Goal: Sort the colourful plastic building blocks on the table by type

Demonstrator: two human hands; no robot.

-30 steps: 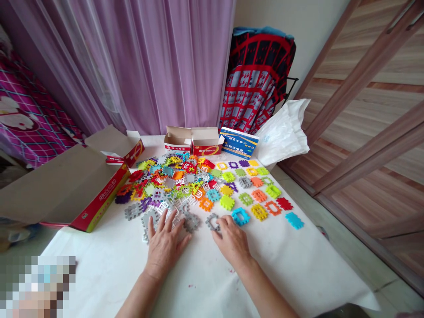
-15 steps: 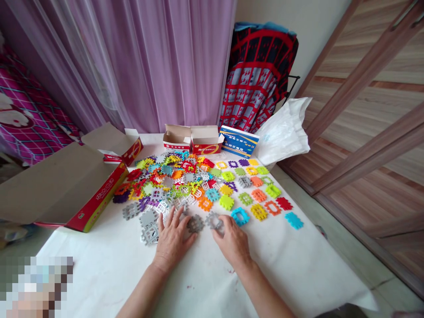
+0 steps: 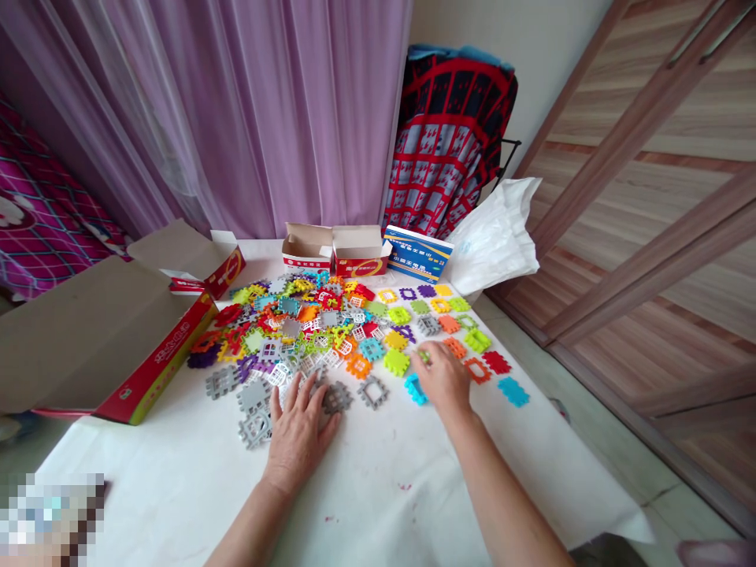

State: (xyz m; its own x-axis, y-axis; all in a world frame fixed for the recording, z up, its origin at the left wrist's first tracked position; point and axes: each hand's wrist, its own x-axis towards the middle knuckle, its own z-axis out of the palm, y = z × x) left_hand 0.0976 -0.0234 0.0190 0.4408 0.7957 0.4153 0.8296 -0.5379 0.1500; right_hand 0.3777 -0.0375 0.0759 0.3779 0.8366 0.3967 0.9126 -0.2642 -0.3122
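Note:
My left hand (image 3: pixel 299 429) lies on the table with its fingers spread, at the edge of a pile of colourful interlocking plastic building pieces (image 3: pixel 307 315). Its fingertips are beside a dark grey piece (image 3: pixel 338 398) and white window pieces (image 3: pixel 280 374). Left of it are light grey pieces (image 3: pixel 255 425). My right hand (image 3: pixel 446 378) is curled, thumb and fingers closed on a green building piece (image 3: pixel 424 357) that shows only in part. Under and beside that hand is a blue frame piece (image 3: pixel 416 390). A grey square frame piece (image 3: pixel 372 391) lies between my hands.
Pieces stand in loose rows at right, among them a red piece (image 3: pixel 497 362) and a blue piece (image 3: pixel 513 391). Open red cardboard boxes (image 3: pixel 171 346) are at left and a red box (image 3: pixel 361 264) at the back. A blue box (image 3: pixel 418 254) and white bag (image 3: pixel 493 236) stand behind.
My right hand has let go of the grey frame piece, left it on the table, and moved right and away to the green piece. My left hand stays spread; the view has shifted slightly.

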